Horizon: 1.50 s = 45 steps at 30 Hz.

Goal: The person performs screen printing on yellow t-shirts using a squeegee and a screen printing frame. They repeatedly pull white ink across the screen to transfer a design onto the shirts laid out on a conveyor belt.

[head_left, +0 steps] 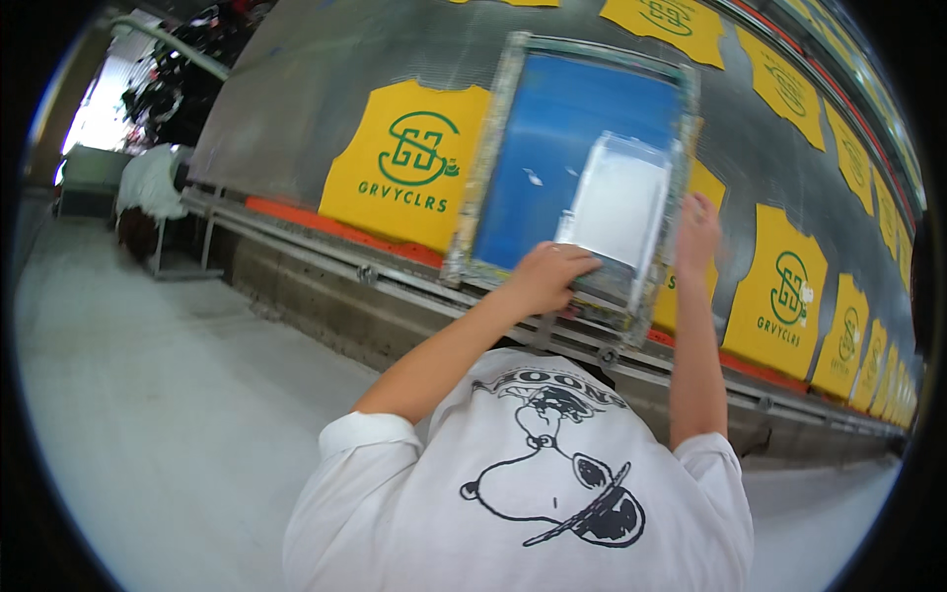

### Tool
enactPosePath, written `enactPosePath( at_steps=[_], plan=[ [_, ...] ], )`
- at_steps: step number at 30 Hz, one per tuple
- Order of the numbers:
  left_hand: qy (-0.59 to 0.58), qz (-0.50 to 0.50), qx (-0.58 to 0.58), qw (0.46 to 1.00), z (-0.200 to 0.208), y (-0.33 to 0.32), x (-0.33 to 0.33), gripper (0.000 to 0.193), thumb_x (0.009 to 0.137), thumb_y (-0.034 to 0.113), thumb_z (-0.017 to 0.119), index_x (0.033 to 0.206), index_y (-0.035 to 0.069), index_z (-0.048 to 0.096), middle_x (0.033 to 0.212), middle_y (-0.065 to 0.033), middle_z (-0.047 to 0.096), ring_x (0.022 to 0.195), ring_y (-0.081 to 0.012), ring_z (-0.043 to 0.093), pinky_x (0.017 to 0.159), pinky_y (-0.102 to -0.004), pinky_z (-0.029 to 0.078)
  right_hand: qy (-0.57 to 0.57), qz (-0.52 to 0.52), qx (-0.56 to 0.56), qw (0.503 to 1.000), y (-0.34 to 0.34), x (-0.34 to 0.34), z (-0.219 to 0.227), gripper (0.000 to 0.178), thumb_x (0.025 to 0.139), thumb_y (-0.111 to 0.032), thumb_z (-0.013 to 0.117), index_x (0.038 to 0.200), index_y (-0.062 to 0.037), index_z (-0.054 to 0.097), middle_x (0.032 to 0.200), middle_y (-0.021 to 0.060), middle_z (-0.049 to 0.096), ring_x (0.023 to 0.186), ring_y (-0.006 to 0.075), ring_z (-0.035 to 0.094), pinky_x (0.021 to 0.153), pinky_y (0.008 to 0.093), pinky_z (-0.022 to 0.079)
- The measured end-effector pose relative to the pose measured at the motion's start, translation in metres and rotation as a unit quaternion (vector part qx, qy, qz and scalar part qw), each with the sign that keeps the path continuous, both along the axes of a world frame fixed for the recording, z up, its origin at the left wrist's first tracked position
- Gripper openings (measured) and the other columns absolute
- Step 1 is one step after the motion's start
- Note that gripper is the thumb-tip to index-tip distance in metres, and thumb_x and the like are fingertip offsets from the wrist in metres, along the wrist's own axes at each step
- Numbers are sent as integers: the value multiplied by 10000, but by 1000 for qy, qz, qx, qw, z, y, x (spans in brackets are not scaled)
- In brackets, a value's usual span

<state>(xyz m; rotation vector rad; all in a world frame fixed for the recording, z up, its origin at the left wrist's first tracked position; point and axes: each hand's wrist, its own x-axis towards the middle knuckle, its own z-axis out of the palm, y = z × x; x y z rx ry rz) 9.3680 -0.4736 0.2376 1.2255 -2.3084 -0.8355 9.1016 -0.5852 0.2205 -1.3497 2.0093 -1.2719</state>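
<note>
A screen printing frame with blue mesh lies tilted over the long printing table in front of me. White ink covers a rectangular patch on the right of its mesh. My left hand is closed at the near end of the frame, its fingers over the rail beside a dark grey bar. Beside the frame's right rail is my right hand, raised and blurred; its grip is unclear. A yellow shirt panel with a green print lies left of the frame. Another yellow panel is partly hidden beneath it.
More printed yellow panels run in a row to the right, others along the far side. A metal rail edges the grey table. Pale floor stretches left, where a white-draped stand sits.
</note>
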Motion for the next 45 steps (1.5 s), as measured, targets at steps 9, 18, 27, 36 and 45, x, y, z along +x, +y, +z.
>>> enactPosePath(
  at_steps=[9, 18, 27, 36, 45],
  plan=[
    [-18, 102, 103, 989, -4, -8, 210, 603, 624, -47, 735, 1217, 46, 687, 1260, -161, 670, 1193, -384, 609, 1009, -441, 491, -86, 2, 16, 996, -6, 255, -50, 301, 939, -278, 620, 1151, -72, 673, 897, 236, 714, 831, 407, 703, 757, 481, 542],
    [-63, -4, 140, 988, -25, -42, 265, 382, 787, 89, 750, 1160, 19, 703, 1069, -215, 709, 1010, -387, 676, 848, -474, 516, 5, -23, 80, 996, -20, 301, -91, 333, 921, -300, 648, 1197, -115, 653, 1006, 222, 729, 918, 435, 697, 815, 496, 544],
    [-151, -3, 126, 980, -20, -191, 266, 358, 871, 206, 745, 1214, 109, 713, 1058, -173, 735, 958, -358, 704, 824, -423, 548, -33, -6, 122, 992, -16, 309, -80, 339, 939, -312, 638, 1208, -105, 642, 978, 193, 735, 870, 355, 716, 805, 440, 545],
    [-130, 31, 136, 982, -39, -245, 256, 237, 875, 221, 710, 1099, 148, 739, 966, -134, 745, 931, -360, 695, 801, -466, 538, 134, 26, -34, 990, -31, 303, -68, 433, 889, -331, 740, 1226, -75, 648, 1086, 149, 700, 1030, 304, 662, 934, 443, 481],
    [-184, 80, 65, 978, -48, -228, 247, 241, 838, 224, 732, 1073, 180, 760, 957, -112, 745, 904, -343, 700, 752, -472, 549, 289, 325, -30, 900, -81, 327, -55, 226, 818, -175, 732, 993, -74, 632, 974, 81, 616, 943, 317, 580, 830, 455, 446]
  ],
)
